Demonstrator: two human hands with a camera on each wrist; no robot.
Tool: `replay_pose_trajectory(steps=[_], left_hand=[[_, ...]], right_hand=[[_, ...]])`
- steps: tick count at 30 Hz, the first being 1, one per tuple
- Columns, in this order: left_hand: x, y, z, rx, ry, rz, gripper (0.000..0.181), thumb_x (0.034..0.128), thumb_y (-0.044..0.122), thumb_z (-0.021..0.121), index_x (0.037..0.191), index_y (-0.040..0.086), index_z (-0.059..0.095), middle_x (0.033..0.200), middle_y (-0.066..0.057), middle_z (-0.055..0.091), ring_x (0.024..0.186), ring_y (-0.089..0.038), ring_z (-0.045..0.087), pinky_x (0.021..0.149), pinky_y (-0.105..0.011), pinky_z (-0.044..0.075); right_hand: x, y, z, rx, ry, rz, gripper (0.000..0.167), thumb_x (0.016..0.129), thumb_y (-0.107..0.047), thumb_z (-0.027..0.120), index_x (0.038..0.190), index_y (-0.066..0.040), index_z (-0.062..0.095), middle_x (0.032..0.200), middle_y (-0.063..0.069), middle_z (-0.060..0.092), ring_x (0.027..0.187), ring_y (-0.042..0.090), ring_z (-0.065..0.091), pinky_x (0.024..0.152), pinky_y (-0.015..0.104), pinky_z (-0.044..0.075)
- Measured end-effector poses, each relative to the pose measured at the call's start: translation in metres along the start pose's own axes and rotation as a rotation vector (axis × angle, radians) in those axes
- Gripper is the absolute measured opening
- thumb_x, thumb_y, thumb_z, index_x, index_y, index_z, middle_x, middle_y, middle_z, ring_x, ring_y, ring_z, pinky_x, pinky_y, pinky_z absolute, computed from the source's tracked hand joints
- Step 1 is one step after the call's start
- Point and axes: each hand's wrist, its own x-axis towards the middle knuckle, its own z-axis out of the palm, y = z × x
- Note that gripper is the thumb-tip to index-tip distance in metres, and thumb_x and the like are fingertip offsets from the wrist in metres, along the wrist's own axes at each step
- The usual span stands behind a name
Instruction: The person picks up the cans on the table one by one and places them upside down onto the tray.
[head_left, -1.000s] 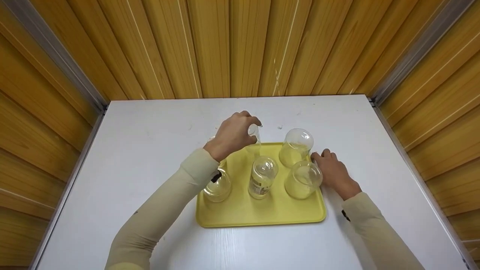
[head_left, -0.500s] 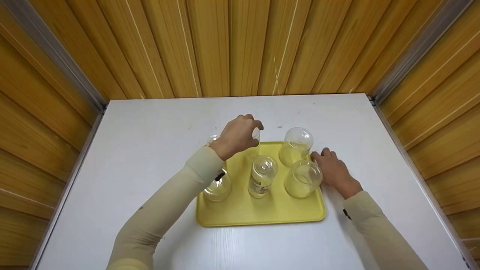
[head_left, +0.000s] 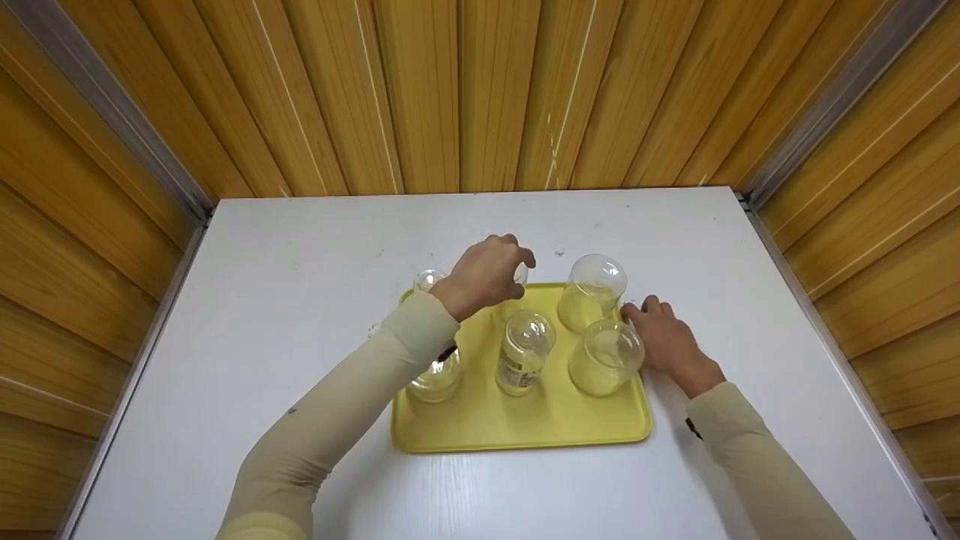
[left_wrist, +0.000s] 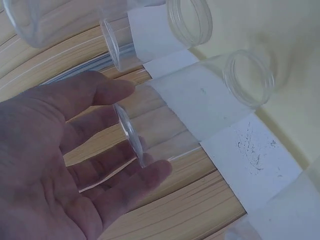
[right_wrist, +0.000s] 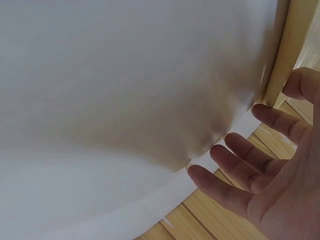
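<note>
My left hand (head_left: 484,277) holds an upside-down clear plastic jar (left_wrist: 190,105) by its base, thumb on one side and fingers on the other. The jar's threaded mouth points down at the back middle of the yellow tray (head_left: 480,427); whether it touches is hard to tell. At the tray's right edge, my right hand (head_left: 667,341) rests with loosely bent fingers. In the right wrist view its thumb and forefinger (right_wrist: 277,120) touch the rim (right_wrist: 282,65). A labelled clear jar (head_left: 525,356) stands upside down in front of the held one.
Two wider clear jars (head_left: 606,360) stand upside down on the tray's right side. On its left are a front jar (head_left: 435,381) and a back jar (head_left: 430,280), partly hidden by my left arm. Wood-patterned walls (head_left: 487,97) enclose the white table (head_left: 300,240).
My left hand has shifted a little to the right and toward me, with the jar in it. The right hand stays at the tray's edge.
</note>
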Motion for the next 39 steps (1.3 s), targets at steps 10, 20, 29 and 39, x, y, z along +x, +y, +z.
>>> replay_pose_trajectory(steps=[10,20,29,39], left_hand=[[0.002,0.003,0.005,0.02,-0.025,0.003,0.041,0.0897,0.009,0.083,0.131,0.009,0.076,0.126,-0.014,0.071,0.118,-0.033,0.067,0.097,-0.043,0.057],[0.004,0.002,0.01,0.034,-0.04,-0.007,0.042,0.0904,0.01,0.083,0.132,0.009,0.076,0.129,-0.012,0.071,0.121,-0.031,0.066,0.1,-0.041,0.055],[0.004,0.002,0.013,0.017,-0.05,-0.021,0.042,0.0911,0.011,0.083,0.133,0.01,0.076,0.129,-0.013,0.071,0.121,-0.031,0.066,0.099,-0.041,0.056],[0.005,0.0,0.016,0.022,-0.06,-0.018,0.042,0.0915,0.011,0.081,0.133,0.009,0.075,0.13,-0.013,0.07,0.121,-0.032,0.066,0.097,-0.042,0.057]], right_hand=[[0.0,-0.003,0.001,0.009,0.008,-0.006,0.036,0.107,-0.024,0.06,0.133,0.0,0.061,0.112,0.025,0.05,0.098,0.041,0.051,0.07,0.057,0.053],[-0.001,-0.004,0.002,0.004,0.007,-0.009,0.037,0.107,-0.024,0.06,0.135,0.0,0.06,0.115,0.026,0.05,0.1,0.042,0.051,0.073,0.059,0.053],[-0.002,-0.005,0.003,0.016,0.006,0.001,0.037,0.108,-0.025,0.059,0.136,0.0,0.061,0.116,0.026,0.05,0.102,0.042,0.052,0.072,0.059,0.054],[-0.003,-0.006,0.002,0.017,0.015,-0.011,0.036,0.107,-0.021,0.06,0.136,0.001,0.061,0.114,0.026,0.051,0.101,0.043,0.052,0.074,0.059,0.053]])
